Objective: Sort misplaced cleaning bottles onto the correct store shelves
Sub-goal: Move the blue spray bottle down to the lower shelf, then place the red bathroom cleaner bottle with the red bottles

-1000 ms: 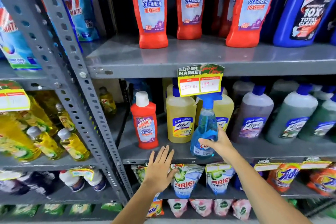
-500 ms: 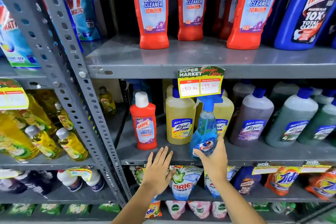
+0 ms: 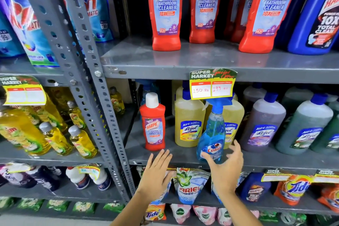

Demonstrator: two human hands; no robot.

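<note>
Translucent blue plastic Colin spray bottle [image 3: 212, 135] stands tilted at front lip of grey metal middle shelf [image 3: 275, 161], among yellow Lizol bottles [image 3: 189, 124]. Right hand [image 3: 224, 169] spread around its base from 6 o'clock, thumb touching, not clamped. Left hand [image 3: 157, 172] flat, fingers apart, empty, below small red plastic Harpic bottle [image 3: 153, 124] at 10 o'clock of sprayer.

Risks: loose hold plus lean could tip sprayer off lip; trigger head may snag yellow price tag [image 3: 212, 84] at 12 o'clock on lift.
</note>
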